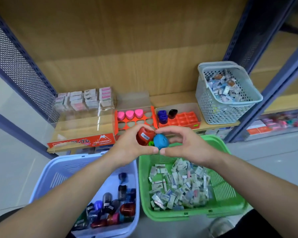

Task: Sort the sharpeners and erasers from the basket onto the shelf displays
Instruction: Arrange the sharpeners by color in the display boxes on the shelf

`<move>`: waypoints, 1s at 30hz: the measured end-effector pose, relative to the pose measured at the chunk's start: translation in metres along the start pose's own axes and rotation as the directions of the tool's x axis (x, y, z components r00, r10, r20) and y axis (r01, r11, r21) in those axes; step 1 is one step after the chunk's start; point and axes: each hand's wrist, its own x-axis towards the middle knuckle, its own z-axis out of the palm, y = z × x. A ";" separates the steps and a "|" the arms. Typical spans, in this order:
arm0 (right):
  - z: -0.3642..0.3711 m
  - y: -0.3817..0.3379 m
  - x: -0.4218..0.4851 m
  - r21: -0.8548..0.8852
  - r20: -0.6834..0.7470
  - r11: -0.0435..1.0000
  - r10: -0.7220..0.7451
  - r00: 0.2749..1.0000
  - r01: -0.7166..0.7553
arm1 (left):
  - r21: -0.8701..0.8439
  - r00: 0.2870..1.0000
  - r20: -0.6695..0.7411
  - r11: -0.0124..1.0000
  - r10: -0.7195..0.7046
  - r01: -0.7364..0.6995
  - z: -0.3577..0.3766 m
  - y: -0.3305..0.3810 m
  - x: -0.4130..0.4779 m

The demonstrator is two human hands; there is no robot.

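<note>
My left hand (129, 145) grips a red heart-shaped sharpener (143, 135), with a small green one (151, 143) tucked beside it. My right hand (184, 143) pinches a blue sharpener (160, 141) between thumb and fingers. Both hands meet just in front of the shelf edge. Behind them an orange display tray (118, 127) holds three pink heart sharpeners (129, 114). A second orange tray (183, 119) carries purple (162, 115) and black sharpeners (172, 113). Below, a lilac basket (62, 170) holds several sharpeners, and a green basket (218, 201) holds several wrapped erasers.
An eraser display box (79, 141) with stacked erasers (84, 98) stands at the shelf's left. A grey mesh basket (218, 100) with packets sits at the right end. Blue perforated shelf uprights (21, 66) flank the wooden shelf (175, 97).
</note>
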 end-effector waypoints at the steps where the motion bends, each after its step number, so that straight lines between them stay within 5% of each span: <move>1: -0.001 0.004 0.005 0.014 -0.026 1.000 -0.009 1.000 0.009 | -0.010 1.000 -0.008 1.000 0.002 -0.002 0.001 -0.001 0.004; 7: -0.012 0.031 0.030 -0.010 -0.159 0.984 0.172 0.972 -0.176 | 0.043 0.998 -0.063 0.999 -0.026 0.029 0.017 -0.009 0.031; 17: -0.089 0.080 0.080 -0.492 -0.164 0.821 0.238 0.957 -0.288 | 0.219 0.994 0.009 0.971 -0.105 0.101 0.005 -0.037 0.064; 30: -0.011 0.070 0.193 -0.571 -0.023 0.821 -0.007 1.000 -0.007 | 0.138 0.947 -0.209 0.951 -0.244 0.276 -0.054 -0.081 0.058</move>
